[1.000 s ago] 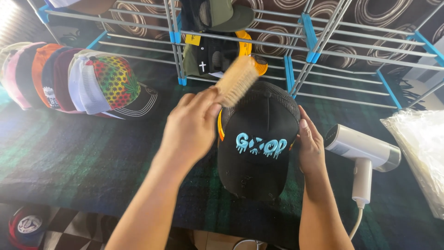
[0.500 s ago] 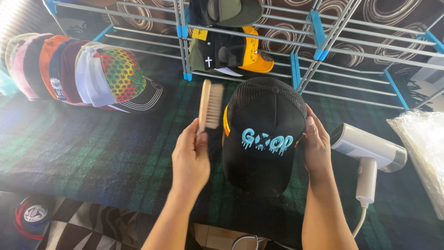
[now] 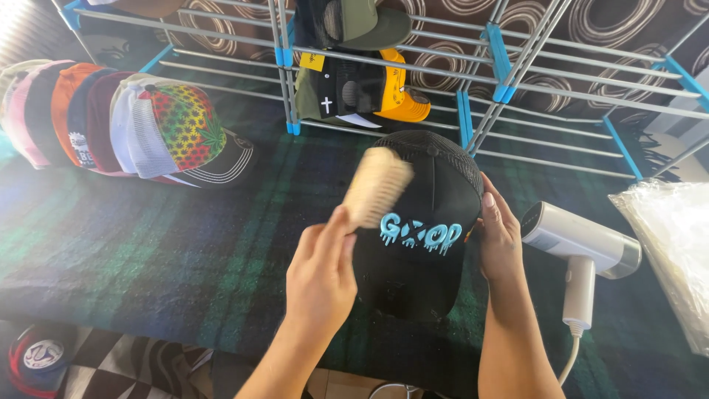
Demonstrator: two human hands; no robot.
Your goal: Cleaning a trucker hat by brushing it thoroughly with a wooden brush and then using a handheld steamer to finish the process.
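A black cap with a pale blue dripping design on its front lies on a dark green plaid cloth, brim toward me. My left hand grips a wooden brush, whose blurred bristle head is over the cap's left front panel. My right hand presses flat against the cap's right side and steadies it.
A row of stacked caps, one with a rainbow front, lies at the left. A white handheld steamer rests at the right beside clear plastic bags. A metal rack with more caps stands behind. Another cap lies on the floor.
My left hand swung the brush out to the left of the cap, then brought it back onto the cap's front left panel. My right hand stayed on the cap's side.
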